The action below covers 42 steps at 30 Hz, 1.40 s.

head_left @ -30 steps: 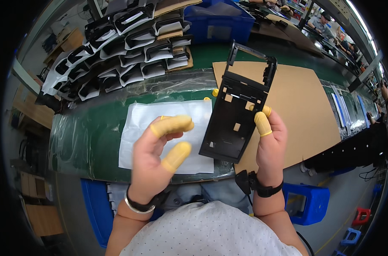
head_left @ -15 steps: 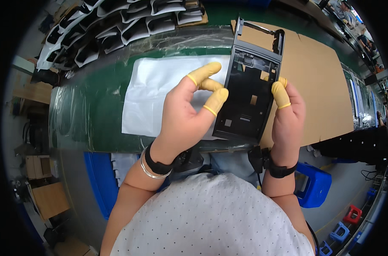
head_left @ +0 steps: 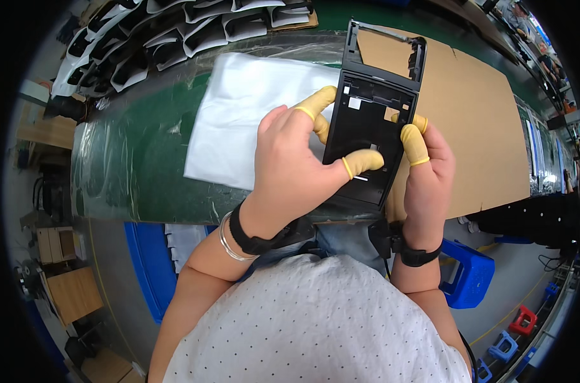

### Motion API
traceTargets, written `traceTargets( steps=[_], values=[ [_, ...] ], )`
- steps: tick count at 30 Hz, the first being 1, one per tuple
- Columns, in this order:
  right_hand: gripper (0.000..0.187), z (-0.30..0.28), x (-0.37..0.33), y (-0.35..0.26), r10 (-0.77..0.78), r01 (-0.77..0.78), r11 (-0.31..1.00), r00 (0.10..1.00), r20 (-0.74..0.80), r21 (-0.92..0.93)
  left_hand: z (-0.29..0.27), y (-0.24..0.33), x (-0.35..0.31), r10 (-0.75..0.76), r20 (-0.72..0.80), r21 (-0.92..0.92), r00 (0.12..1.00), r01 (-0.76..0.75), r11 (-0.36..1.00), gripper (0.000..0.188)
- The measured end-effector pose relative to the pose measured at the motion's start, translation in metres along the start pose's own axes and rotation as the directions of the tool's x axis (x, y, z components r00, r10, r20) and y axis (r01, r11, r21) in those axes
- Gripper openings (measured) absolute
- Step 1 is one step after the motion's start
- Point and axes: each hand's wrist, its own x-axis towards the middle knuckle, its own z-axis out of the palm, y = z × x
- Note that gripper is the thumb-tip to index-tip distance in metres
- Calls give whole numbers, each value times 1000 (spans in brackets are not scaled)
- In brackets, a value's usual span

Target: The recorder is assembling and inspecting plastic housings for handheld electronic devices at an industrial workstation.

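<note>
While right hand pinches the black cutout frame, left hand overlaps it, grip unclear. Probably positioning; next needs steadiness.

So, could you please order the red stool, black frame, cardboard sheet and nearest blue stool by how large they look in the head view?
Largest to smallest:
cardboard sheet
black frame
nearest blue stool
red stool
</note>
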Motion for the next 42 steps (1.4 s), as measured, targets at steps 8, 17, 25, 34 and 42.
traceTargets(
  steps=[8,17,25,34,42],
  values=[
    [22,-10,1,4,-49,48,997,999,-9,-65,-16,-11,6,-116,125,162,985,95,982,26],
    [23,-17,-4,10,-1,1,1000,997,-80,-8,-47,-15,-33,-257,365,695,895,-79,714,43],
    [26,-31,6,12,-47,47,999,996,-82,-6,-77,-9,-39,-381,313,780,870,-7,625,52],
    [20,-33,4,5,-67,46,989,986,-149,-141,-109,-3,-26,-438,358,782,825,-9,623,43],
    [19,-55,-8,-17,-123,130,991,982,-141,39,-112,-16,47,-596,554,788,582,-135,601,44]
  ],
)
